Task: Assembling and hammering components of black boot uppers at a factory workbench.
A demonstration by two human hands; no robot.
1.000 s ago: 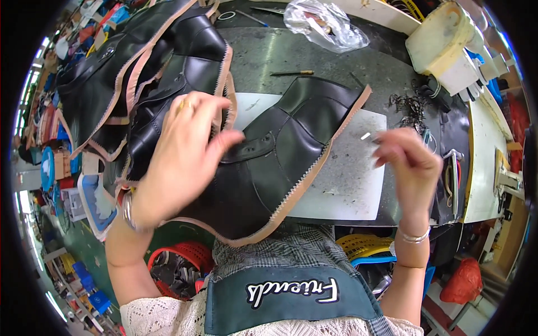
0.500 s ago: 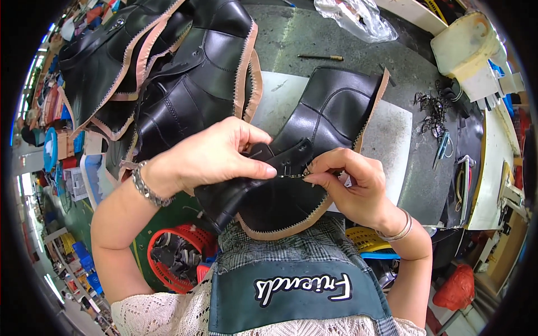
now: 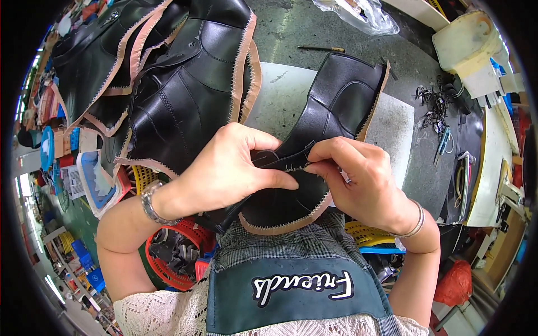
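Observation:
A black leather boot upper (image 3: 342, 103) with a pinkish zigzag-cut edge lies before me, its lower part over the table's near edge. Across it runs a black strap (image 3: 283, 159) bearing a small metal buckle (image 3: 296, 166). My left hand (image 3: 230, 171) grips the strap and the leather under it, thumb stretched along the near side. At the strap's other end my right hand (image 3: 353, 179) pinches by the buckle with thumb and forefinger. What lies between those fingertips is mostly hidden.
More black boot uppers (image 3: 174, 106) are piled at the left. A white sheet (image 3: 395, 134) lies under the work. Farther right are a heap of small dark buckles (image 3: 431, 109) and blue-handled snips (image 3: 444, 140). A pen (image 3: 321, 49) and clear plastic bag (image 3: 358, 14) lie behind. Below stands a red basket (image 3: 179, 255).
My left hand has moved slightly right, its thumb now farther along the strap. The buckle has turned and lies closer against the strap. The boot upper has shifted a little away from me.

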